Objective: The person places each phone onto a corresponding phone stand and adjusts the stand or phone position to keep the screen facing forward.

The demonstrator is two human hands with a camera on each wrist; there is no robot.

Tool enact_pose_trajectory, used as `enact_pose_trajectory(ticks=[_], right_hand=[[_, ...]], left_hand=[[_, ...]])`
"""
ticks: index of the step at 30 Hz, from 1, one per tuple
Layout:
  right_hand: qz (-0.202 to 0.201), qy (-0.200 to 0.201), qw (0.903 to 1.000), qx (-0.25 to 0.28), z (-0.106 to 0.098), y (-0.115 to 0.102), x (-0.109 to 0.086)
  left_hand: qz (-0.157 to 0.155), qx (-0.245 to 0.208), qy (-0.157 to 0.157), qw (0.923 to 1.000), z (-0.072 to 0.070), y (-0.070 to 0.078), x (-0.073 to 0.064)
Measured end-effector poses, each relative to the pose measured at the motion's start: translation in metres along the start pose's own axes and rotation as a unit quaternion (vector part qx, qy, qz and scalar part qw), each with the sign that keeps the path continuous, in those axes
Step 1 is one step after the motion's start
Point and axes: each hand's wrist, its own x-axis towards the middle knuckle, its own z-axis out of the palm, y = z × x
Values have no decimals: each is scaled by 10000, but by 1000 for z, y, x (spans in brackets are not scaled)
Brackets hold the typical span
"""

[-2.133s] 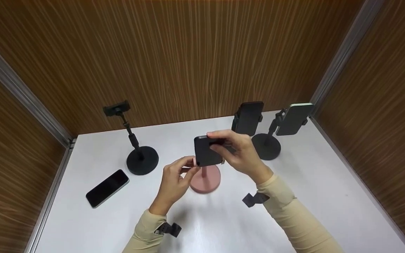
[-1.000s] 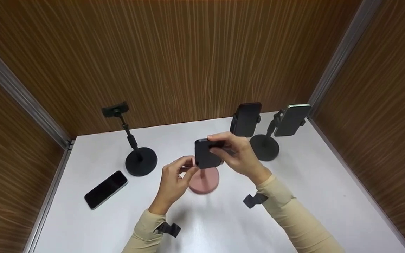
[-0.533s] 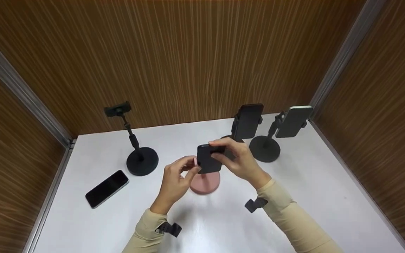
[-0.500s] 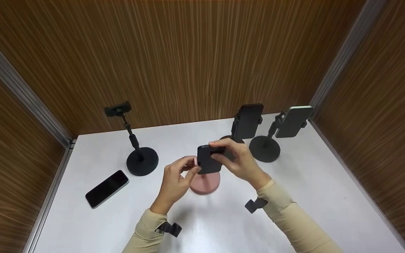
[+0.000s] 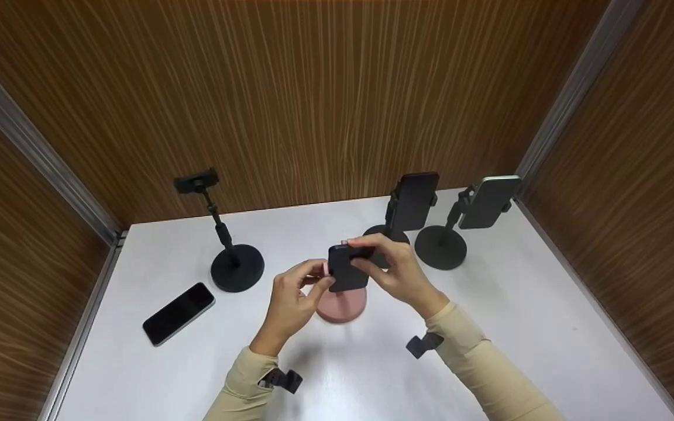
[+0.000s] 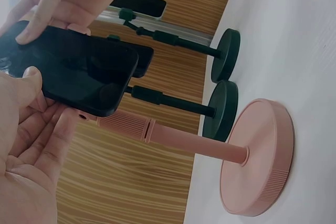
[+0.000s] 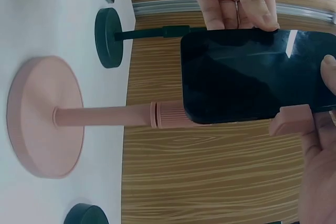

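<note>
A black smartphone [image 5: 347,272] is in front of the head of a pink phone stand [image 5: 341,307], its screen facing me. My left hand [image 5: 293,301] pinches the phone's left edge, thumb on the front and fingers behind, beside a bit of pink clamp. At the upper right, my right hand [image 5: 398,272] grips the phone with its thumb on the screen and its index finger at the top edge. In the right wrist view, a pink clamp arm [image 7: 293,119] laps over the phone's long edge near the right fingers. The phone hides most of the clamp.
Two dark stands at the right hold a black phone [image 5: 416,202] and a light-edged phone [image 5: 491,202]. A dark stand [image 5: 236,268] with a bare clamp is at the back left. Another phone [image 5: 179,314] lies on the white table [image 5: 372,374]. Wood-grain panels surround the table.
The phone and right hand have moved down a little, and a pink bit now shows above the phone's top edge. The left hand has stayed nearly in place.
</note>
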Motion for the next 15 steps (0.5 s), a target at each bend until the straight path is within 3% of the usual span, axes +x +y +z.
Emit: enact_pose_trajectory(ticks=[11, 15], right_hand=[[128, 63, 9997, -208, 7, 2, -1], [439, 53, 9990, -95, 7, 5, -9]], left_hand=[[43, 162, -30, 9999, -3, -5, 2], [17, 165, -45, 9999, -4, -4, 2]])
